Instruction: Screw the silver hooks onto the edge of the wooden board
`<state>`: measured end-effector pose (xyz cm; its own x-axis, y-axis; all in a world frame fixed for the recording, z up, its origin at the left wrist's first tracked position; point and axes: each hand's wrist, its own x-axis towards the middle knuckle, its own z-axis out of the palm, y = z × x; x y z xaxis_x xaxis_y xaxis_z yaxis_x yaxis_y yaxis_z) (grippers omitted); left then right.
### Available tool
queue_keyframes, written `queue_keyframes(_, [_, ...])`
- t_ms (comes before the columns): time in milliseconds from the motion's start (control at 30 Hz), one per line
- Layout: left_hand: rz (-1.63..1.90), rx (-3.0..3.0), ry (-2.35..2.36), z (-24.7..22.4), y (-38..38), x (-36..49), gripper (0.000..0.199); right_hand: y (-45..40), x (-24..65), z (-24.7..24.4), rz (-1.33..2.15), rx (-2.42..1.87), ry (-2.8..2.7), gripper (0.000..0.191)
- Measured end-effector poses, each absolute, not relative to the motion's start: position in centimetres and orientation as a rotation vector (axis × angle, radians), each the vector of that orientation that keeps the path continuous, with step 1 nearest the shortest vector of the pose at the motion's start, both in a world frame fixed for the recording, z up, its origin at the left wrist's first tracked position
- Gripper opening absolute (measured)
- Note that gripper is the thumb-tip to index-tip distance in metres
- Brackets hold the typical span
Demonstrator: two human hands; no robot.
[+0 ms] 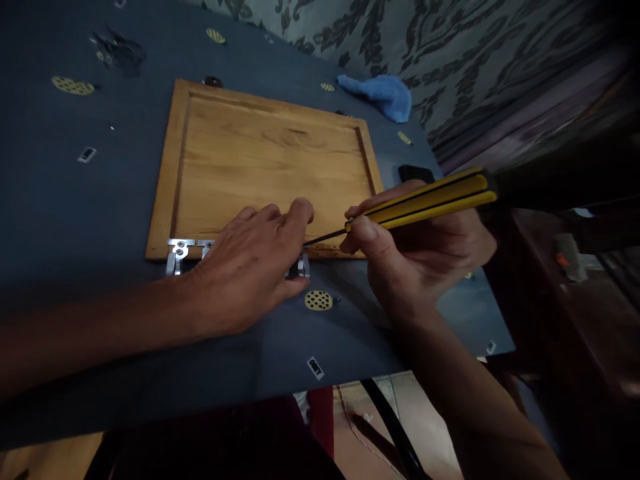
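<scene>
At near panel edge (330, 251), tabletop (125, 187) alongside, right fingers (369, 232) round screwdriver (425, 202), hold of left fingers (299, 217) unclear

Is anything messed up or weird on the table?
Nothing looks spilled. The wooden panel has a dark, swirly mark toward its far side, unlike the plainer wood around it. I can't tell if that's a natural knot or damage.
</scene>
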<state>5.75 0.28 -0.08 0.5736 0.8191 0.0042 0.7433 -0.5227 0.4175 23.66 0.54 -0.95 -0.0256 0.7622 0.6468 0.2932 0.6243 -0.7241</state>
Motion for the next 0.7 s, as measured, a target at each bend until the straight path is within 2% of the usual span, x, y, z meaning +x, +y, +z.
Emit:
queue_keyframes(100, [0.26,2.429,1.272,0.07,0.27,5.79,0.052,0.45,23.6,-0.91,0.421,-0.924,-1.546,0.009])
queue_keyframes(267, [0.247,2.42,1.283,0.16,0.3,5.83,0.053,0.59,23.58,-0.84,0.356,-0.932,-1.479,0.01])
queue_keyframes(700, [0.23,2.415,1.292,0.37,0.35,5.96,0.051,0.76,23.87,-1.07,0.469,-0.989,-1.562,0.006])
